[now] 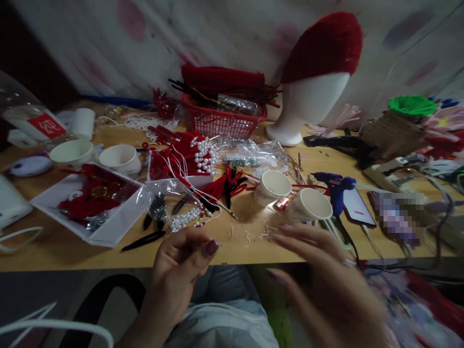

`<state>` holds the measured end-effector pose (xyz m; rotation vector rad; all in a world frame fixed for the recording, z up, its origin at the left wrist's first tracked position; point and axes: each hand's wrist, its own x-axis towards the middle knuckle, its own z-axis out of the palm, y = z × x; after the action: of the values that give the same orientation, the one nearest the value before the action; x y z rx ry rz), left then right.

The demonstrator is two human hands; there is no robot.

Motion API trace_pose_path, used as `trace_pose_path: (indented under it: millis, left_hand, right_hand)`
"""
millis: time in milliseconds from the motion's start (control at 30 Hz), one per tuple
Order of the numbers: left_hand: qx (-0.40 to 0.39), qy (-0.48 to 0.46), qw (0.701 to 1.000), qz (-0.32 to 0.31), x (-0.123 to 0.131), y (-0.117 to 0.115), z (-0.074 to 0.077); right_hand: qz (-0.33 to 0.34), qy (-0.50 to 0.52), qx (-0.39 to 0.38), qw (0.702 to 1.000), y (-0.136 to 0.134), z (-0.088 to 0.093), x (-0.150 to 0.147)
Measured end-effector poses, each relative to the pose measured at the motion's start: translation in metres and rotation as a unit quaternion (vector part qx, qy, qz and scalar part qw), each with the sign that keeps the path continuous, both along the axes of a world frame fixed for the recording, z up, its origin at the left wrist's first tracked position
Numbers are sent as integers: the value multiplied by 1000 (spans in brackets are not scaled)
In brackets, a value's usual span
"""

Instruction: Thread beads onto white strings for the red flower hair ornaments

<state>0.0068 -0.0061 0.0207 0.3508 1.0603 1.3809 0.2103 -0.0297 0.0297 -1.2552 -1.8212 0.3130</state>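
Writing first: a red label (47,124) with white marks on a clear plastic bottle (21,108), far left of the red basket (221,123), too blurred to read. Also a pixelated patch (397,217), far right of the basket and nearer the camera, equally unreadable.

Pose of the left hand (177,275): raised at the near edge of the worktop (72,251), straight out in front of the basket, wrist bent, thumb side up. Fingers curled in together, thumb with its dark-painted nail pressed against the forefinger. Possibly pinching something thin; cannot tell.

Pose of the right hand (319,285): in front of the basket and off to its right, smeared by motion, reaching leftward over the worktop's edge. Fingers stretched long and spread apart, closed on nothing.

Nearest the left knuckles: a pearl strand (186,220), lying flat on the worktop in front of the basket, not touched. Short wire snippets (253,235) scattered in front of the basket, slightly to its right.

Nearest the right fingertips: a paper cup (310,205), tipped on its side, in front and to the right of the basket. A blue glue gun (335,186) further right of the basket. A white foam head (308,104) under a red cap (326,43), just right of the basket.
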Motion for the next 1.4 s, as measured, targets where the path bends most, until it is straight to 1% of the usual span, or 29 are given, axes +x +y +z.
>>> trace_pose_path:
  millis: [67, 133, 200, 267, 367, 433, 500, 633, 733, 867, 933, 1033, 1200, 1300, 1400]
  left_hand:
    - [10, 40, 999, 20, 0, -4, 3]
    - [24, 69, 997, 38, -3, -6, 2]
    - [41, 80, 995, 41, -8, -6, -2]
    - [61, 73, 995, 22, -15, -6, -10]
    - [78, 63, 995, -7, -22, -5, -20]
    - [81, 62, 995, -18, -23, -5, -23]
    - [78, 67, 995, -15, -20, -6, -22]
    - [49, 96, 993, 37, -15, -8, -17]
    - [57, 133, 989, 33, -15, -9, -16]
    - [77, 221, 972, 34, -18, -12, -18]
    - [93, 255, 962, 36, -18, -13, -17]
    - [107, 282, 953, 39, -16, -15, -16]
    - [101, 343, 932, 55, -16, -18, -15]
    - [96, 360, 926, 54, -18, -19, -14]
    - [94, 360, 927, 50, -19, -19, -14]
  right_hand:
    - [77, 7, -34, 996, 18, -1, -36]
    - [135, 36, -55, 989, 29, 0, -58]
    - [170, 69, -72, 980, 32, 2, -68]
    - [182, 85, -81, 976, 31, 2, -71]
    - [189, 86, -83, 975, 29, 1, -70]
    - [190, 87, -84, 974, 29, 1, -70]
    - [181, 88, -84, 976, 30, 0, -71]
    - [154, 82, -61, 983, 33, -2, -74]
    - [134, 75, -37, 987, 34, -4, -73]
    - [116, 72, -14, 991, 36, -7, -70]
    - [115, 63, -10, 991, 36, -6, -69]
    - [119, 35, -12, 992, 35, -6, -67]
    - [149, -5, 0, 989, 34, -7, -65]
    - [142, -4, 11, 990, 35, -7, -64]
    - [130, 2, 14, 991, 36, -6, -63]
